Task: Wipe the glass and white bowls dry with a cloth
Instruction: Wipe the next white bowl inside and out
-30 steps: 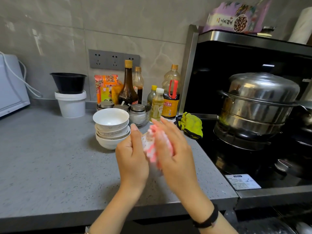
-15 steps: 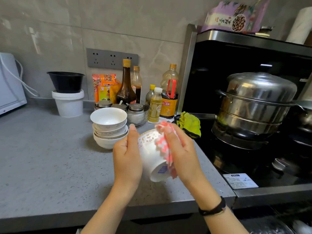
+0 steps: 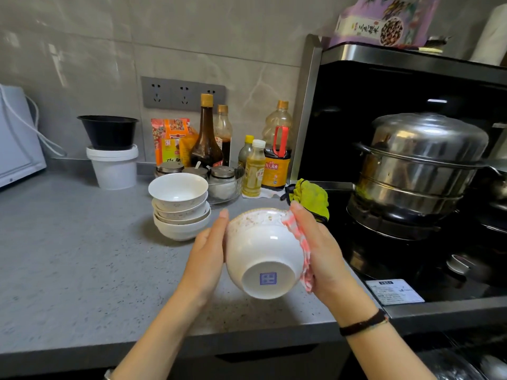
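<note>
A white bowl (image 3: 263,248) with a speckled rim band and a blue mark on its foot is held above the counter, tilted so its base faces me. My left hand (image 3: 207,253) lies flat against its left side, fingers straight. My right hand (image 3: 326,250) presses a pink-and-white cloth (image 3: 300,242) against its right side, fingers reaching up to the rim. Behind it, a stack of several white bowls (image 3: 179,207) stands on the grey counter (image 3: 82,256). A glass bowl (image 3: 225,187) sits just behind the stack, partly hidden by jars.
Sauce and oil bottles (image 3: 205,133) and lidded jars line the back wall. A white tub (image 3: 113,167) carries a black bowl (image 3: 108,131) at the back left. A green cloth (image 3: 312,197) lies by the stove, where a steel steamer pot (image 3: 419,165) stands.
The bowl has turned between my hands so its base now faces me. My hands have spread apart to its two sides, and the cloth has slid to its right wall.
</note>
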A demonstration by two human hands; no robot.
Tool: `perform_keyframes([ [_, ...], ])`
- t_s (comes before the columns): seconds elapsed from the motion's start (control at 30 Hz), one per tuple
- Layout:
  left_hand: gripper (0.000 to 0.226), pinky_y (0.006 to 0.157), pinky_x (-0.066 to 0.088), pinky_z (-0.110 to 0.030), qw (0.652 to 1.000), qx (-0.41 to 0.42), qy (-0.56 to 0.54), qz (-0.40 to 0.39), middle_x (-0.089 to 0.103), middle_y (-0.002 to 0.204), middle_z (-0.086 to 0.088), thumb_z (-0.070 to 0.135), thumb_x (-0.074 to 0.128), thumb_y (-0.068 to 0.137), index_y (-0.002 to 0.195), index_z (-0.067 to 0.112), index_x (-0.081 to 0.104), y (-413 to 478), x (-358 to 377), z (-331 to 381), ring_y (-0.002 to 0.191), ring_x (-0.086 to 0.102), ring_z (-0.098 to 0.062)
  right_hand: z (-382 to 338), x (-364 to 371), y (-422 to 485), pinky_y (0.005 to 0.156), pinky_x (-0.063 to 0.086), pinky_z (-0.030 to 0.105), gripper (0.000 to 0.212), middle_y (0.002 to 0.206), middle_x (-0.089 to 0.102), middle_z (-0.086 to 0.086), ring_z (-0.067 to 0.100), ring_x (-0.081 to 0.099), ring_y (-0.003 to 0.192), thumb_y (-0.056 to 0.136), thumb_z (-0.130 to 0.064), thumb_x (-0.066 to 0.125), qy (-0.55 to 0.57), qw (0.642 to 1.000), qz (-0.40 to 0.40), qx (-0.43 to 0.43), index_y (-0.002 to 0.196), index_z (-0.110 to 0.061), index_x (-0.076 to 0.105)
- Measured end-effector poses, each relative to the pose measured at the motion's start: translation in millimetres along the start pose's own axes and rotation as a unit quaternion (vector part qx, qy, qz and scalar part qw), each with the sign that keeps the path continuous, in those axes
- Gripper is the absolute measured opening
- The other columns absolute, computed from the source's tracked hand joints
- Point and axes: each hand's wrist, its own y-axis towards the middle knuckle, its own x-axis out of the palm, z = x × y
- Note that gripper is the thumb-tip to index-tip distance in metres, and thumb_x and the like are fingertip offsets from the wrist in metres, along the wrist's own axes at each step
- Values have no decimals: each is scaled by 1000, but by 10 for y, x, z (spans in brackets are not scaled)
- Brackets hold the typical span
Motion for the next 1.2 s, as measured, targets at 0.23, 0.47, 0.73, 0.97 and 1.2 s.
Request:
perform_keyframes([
  [0.23,75,56,35,-27,994,50,39,-86,51,62,-32,57,43,81,63,-16,47,-50,38,92,56,50,-21,-96,39,-45,44,45,19,46,56,60,16,19,60,46,89,-43,50,-154,986,-34,-53,59,-8,59],
  [0.47,65,47,33,-27,993,105,-24,38,48,52,-15,44,45,87,55,-12,44,-70,91,-12,49,43,-21,187,188,-150,110,36,37,47,140,50,-18,-2,41,132,95,-58,27,-328,919,-28,-218,134,-43,48],
  [0.73,58,47,34,-24,989,107,-36,98,48,55,-12,31,38,102,61,-9,47,-82,105,8,51,48,-18,94,169,-88,97,44,25,33,118,59,-33,-7,55,114,100,-50,29,-235,953,-19,-188,125,-50,50],
  [0.97,57,41,37,-17,987,128,-27,92,50,39,1,38,39,95,44,15,52,-110,119,0,39,47,-8,215,364,-216,119,19,37,51,153,31,-17,-1,16,144,98,-53,24,-491,814,11,-312,145,-40,34],
  [1.2,55,52,37,-29,992,88,-40,78,52,61,-17,33,38,101,63,-5,52,-57,102,19,56,50,-21,66,225,-145,102,38,13,36,130,55,-23,-17,44,118,97,-60,26,-274,946,-15,-170,127,-52,44],
])
